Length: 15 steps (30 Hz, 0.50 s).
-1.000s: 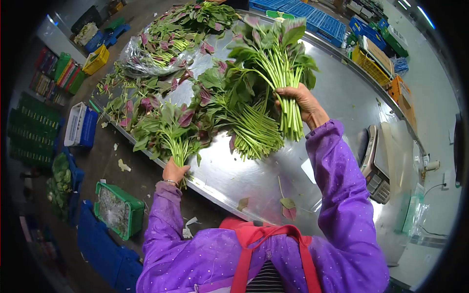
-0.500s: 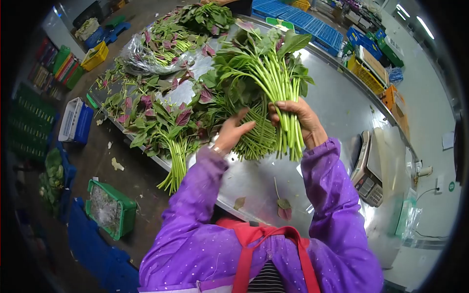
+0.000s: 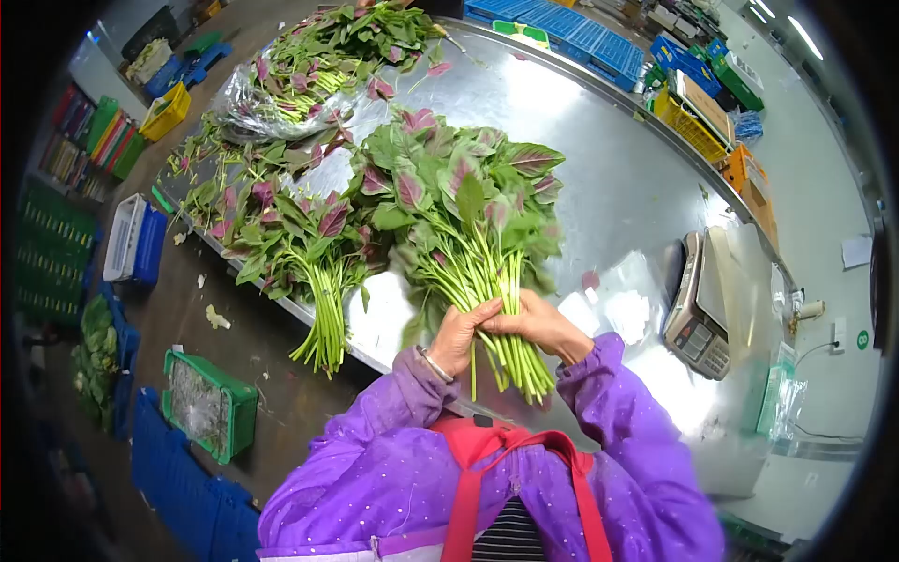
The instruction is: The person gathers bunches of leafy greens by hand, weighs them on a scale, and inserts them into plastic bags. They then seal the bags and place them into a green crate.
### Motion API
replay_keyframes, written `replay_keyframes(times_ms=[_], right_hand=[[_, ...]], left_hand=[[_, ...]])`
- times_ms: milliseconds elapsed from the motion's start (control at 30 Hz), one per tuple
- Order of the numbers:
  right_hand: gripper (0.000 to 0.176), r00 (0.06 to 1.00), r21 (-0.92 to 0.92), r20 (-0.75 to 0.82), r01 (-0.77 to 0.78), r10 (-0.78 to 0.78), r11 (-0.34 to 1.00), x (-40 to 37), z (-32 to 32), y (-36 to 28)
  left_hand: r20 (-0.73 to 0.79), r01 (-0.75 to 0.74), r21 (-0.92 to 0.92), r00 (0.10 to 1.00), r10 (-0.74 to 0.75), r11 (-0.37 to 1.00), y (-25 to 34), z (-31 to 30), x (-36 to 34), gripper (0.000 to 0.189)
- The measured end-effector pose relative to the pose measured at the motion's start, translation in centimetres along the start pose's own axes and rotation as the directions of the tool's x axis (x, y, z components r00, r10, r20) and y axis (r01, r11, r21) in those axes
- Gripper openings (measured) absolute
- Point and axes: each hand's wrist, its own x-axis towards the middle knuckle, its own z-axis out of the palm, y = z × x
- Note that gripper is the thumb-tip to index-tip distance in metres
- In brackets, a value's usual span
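Observation:
A large bunch of leafy amaranth [image 3: 473, 215], green with purple-red leaf centres, is held over the front of the metal table. Its leaves point away from me and its pale green stems toward me. My left hand [image 3: 456, 339] closes round the stems from the left. From the right, my right hand [image 3: 536, 325] grips the same stems, the two thumbs close together. A smaller amaranth bunch [image 3: 323, 304] lies to the left, stems over the table's edge.
Loose amaranth with clear plastic wrap [image 3: 248, 112] lies at the table's back left. A digital scale [image 3: 698, 328] stands at right on the metal table [image 3: 618, 169]. Blue crates [image 3: 571, 37] line the far side. A green bin [image 3: 211, 403] sits on the floor at left.
The amaranth held up in my right hand has come down toward me, and its stems now slant. My left hand has moved from the greens on the table onto these stems.

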Motion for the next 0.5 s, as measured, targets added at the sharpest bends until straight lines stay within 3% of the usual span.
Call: replay_keyframes(times_ms=[100, 167, 200, 233, 300, 333, 433, 467, 500], right_hand=[[0.047, 0.997, -0.192, 0.069, 0.041, -0.029, 0.981, -1.6, 1.1, -0.8], [0.052, 0.999, -0.453, -0.001, -0.034, 0.037, 0.891, -2.7, 1.8, -0.8], [0.054, 0.997, -0.568, -0.042, -0.074, 0.061, 0.819, -3.2, 2.2, -0.4], [0.06, 0.987, -0.565, -0.021, 0.118, -0.158, 0.817, -3.8, 3.1, 0.6], [0.062, 0.966, -0.789, 0.012, 0.168, -0.259, 0.591, -4.6, 4.3, 5.5], [0.061, 0.987, -0.714, -0.017, 0.098, -0.157, 0.693, -5.3, 5.5, 6.0], [0.06, 0.991, -0.228, -0.132, -0.046, 0.016, 0.973, -6.3, 6.7, 9.1], [0.058, 0.985, -0.263, -0.144, 0.054, -0.094, 0.963, -6.0, 6.6, 9.8], [0.055, 0.995, -0.026, -0.095, -0.017, 0.015, 1.0, -6.0, 6.4, 9.1]], left_hand=[[-0.027, -0.065, 0.093, 0.997, 0.068, 0.994, 1.0, 0.7, -2.5, 0.029], [-0.047, -0.087, 0.154, 0.994, 0.095, 0.984, 1.5, 0.9, -4.2, 0.028], [-0.07, -0.047, 0.066, 0.996, 0.052, 0.997, 0.8, 0.6, -4.9, 0.031], [-0.089, -0.008, -0.023, 0.996, 0.006, 1.0, -0.3, 0.0, -5.7, 0.034], [-0.213, 0.086, -0.042, 0.973, -0.093, 0.995, -3.1, -1.6, -7.3, 0.034], [-0.21, 0.183, -0.094, 0.957, -0.199, 0.979, -3.9, -2.6, -7.8, 0.034], [-0.246, 0.267, -0.103, 0.927, -0.284, 0.958, -4.0, -3.5, -8.7, 0.034], [-0.276, 0.249, -0.011, 0.93, -0.242, 0.968, -3.7, -3.2, -9.1, 0.033], [-0.249, 0.157, 0.116, 0.96, -0.124, 0.981, -3.2, -2.6, -9.2, 0.032]])
